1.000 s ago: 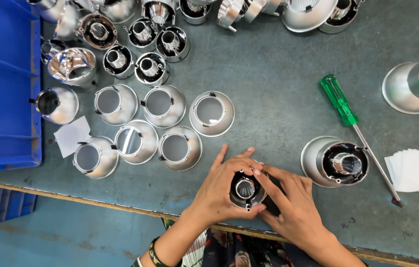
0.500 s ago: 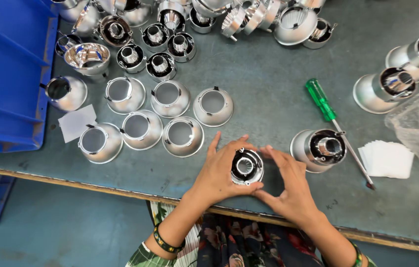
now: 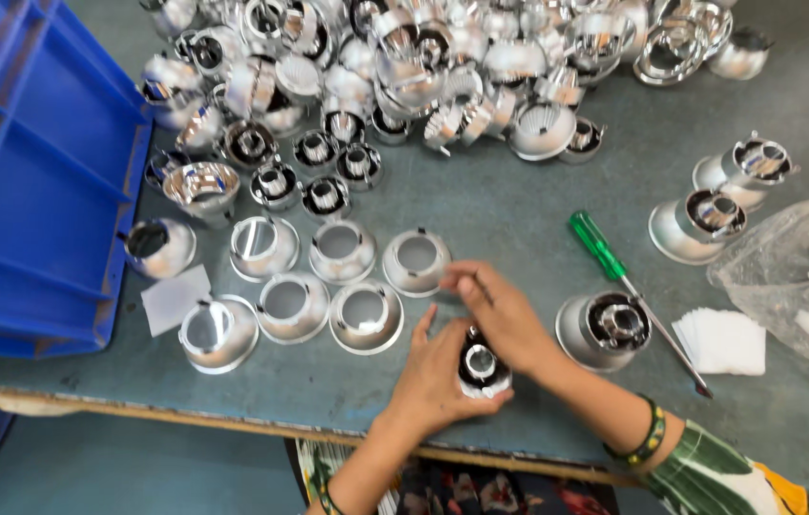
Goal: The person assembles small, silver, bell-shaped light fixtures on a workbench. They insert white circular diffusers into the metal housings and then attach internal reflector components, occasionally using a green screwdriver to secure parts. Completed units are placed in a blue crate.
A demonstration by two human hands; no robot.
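My left hand (image 3: pixel 433 372) grips a small shiny metal reflector cup with a black ring inside (image 3: pixel 480 364), holding it near the table's front edge. My right hand (image 3: pixel 500 310) rests over the top of the same cup, fingers curled toward the row of open silver cone housings (image 3: pixel 366 315). An assembled silver housing with a dark insert (image 3: pixel 605 329) stands just right of my right wrist. A green-handled screwdriver (image 3: pixel 614 267) lies beyond it.
A big heap of chrome reflectors and housings (image 3: pixel 424 57) fills the table's far side. A blue plastic crate (image 3: pixel 32 181) sits at the left. White paper squares (image 3: pixel 724 339), a clear plastic bag (image 3: pixel 805 277) and two more assembled housings (image 3: pixel 719 205) lie at right.
My right hand has lifted from the cup's side to over its top. The view has shifted so more of the far heap shows; the cup stays in my left hand.
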